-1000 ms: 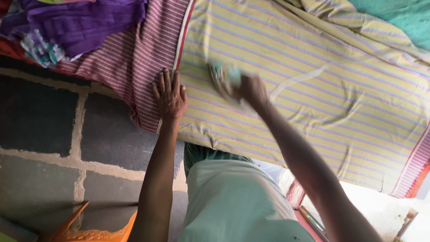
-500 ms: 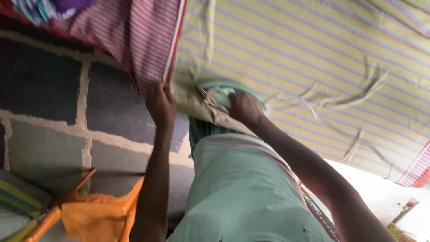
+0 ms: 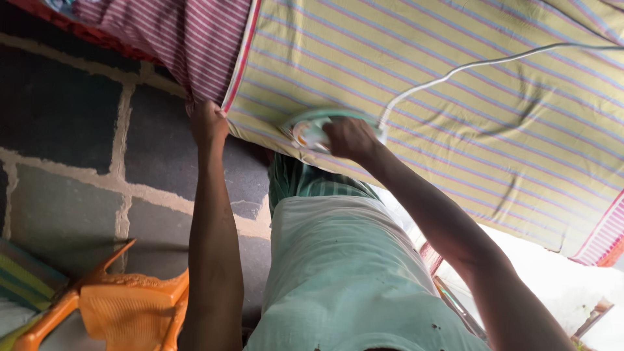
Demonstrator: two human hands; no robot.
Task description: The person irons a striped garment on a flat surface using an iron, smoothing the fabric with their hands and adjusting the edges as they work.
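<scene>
On one striped cloth (image 3: pixel 455 97), one iron (image 3: pixel 312 129), two hands: right hand (image 3: pixel 351 138), left hand (image 3: pixel 207 122)

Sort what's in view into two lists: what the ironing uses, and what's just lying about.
In use:
right hand gripping the pale green electric iron
its white cord
yellow striped cotton cloth
left hand holding the cloth's edge

Lying about:
orange plastic chair
maroon striped cloth

The right hand (image 3: pixel 351 138) covers much of the blurred iron (image 3: pixel 311 130), and the orange plastic chair (image 3: pixel 123 305) is cut off below.
</scene>
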